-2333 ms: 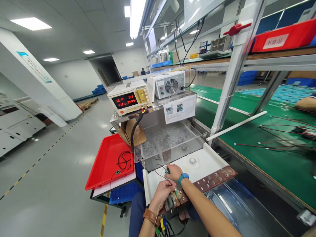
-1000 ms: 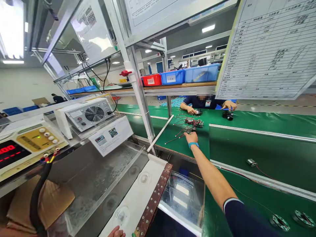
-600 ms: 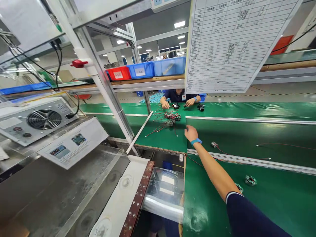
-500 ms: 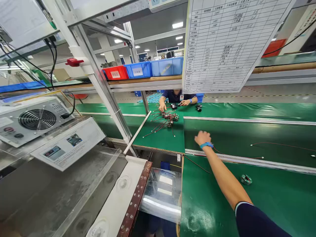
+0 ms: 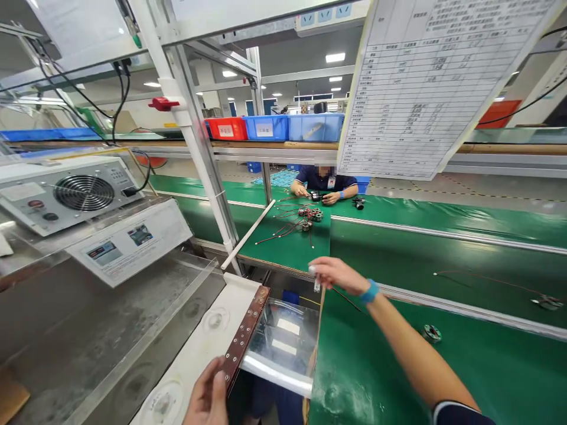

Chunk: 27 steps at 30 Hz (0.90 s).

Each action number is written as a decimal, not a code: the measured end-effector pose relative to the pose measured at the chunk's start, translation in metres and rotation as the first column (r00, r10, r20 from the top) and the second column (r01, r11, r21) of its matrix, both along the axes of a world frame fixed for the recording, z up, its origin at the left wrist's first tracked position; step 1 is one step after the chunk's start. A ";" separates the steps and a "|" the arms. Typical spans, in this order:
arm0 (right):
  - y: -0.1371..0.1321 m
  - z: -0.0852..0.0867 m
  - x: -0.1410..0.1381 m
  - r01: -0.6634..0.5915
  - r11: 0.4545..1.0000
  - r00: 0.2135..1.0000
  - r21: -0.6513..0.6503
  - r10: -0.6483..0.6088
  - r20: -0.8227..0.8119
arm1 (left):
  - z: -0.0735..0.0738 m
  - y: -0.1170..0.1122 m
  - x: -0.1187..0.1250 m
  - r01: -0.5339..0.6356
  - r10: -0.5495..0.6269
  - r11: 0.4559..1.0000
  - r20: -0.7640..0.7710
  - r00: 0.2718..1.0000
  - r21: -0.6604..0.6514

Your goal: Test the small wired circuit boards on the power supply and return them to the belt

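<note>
My right hand (image 5: pixel 339 274) reaches out over the near edge of the green conveyor belt (image 5: pixel 398 260). Its fingers are pinched on a small silver motor (image 5: pixel 312 271), and a thin red wire (image 5: pixel 345 299) trails under the wrist. My left hand (image 5: pixel 207 398) shows only partly at the bottom edge. Its fingers lie flat on the white tray (image 5: pixel 199 339), against the near end of the brown terminal strip (image 5: pixel 245 330).
A co-worker (image 5: pixel 325 179) sits across the belt behind a pile of small motors with red wires (image 5: pixel 305 215). A ring-shaped part (image 5: pixel 431 333) and another wired motor (image 5: pixel 548 303) lie on the belt. A fan-fronted unit (image 5: pixel 84 192), a white rod (image 5: pixel 248 234), a clear cover (image 5: pixel 287 336) and a hanging printed sheet (image 5: pixel 425 88) surround me.
My view swung from the tray to the belt. My right hand reached out to a wired motor on the belt, closed on it and drew back left. My left hand came back into view.
</note>
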State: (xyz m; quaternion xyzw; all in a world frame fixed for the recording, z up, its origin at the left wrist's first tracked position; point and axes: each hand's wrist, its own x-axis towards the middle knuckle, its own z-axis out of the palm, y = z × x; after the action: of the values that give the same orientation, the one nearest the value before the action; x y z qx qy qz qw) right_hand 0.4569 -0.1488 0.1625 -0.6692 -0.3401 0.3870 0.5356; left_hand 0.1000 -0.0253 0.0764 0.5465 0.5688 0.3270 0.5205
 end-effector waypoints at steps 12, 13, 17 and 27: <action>0.164 -0.065 -0.256 -0.482 0.859 0.873 -0.175 0.487 -0.014 | 0.015 -0.089 0.017 0.091 -0.006 0.988 0.571 0.821 -0.121; 0.175 -0.077 -0.272 -0.504 0.834 0.856 -0.224 0.517 -0.001 | 0.010 -0.090 0.007 0.045 0.051 0.987 0.577 0.815 -0.152; 0.209 -0.118 -0.323 -0.525 0.768 0.791 -0.367 0.599 0.121 | -0.012 -0.099 -0.024 -0.082 0.231 0.962 0.620 0.750 -0.259; 0.240 -0.160 -0.355 -0.590 0.677 0.653 -0.440 0.721 0.234 | -0.027 -0.104 -0.057 -0.071 0.316 0.929 0.683 0.659 -0.362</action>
State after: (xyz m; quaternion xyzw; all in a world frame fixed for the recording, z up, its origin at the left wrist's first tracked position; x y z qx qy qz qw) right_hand 0.1016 0.0913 0.0027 -0.6386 -0.5918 0.4655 0.1591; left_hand 0.0430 -0.1295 0.0490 0.2187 0.4120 0.4801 0.7429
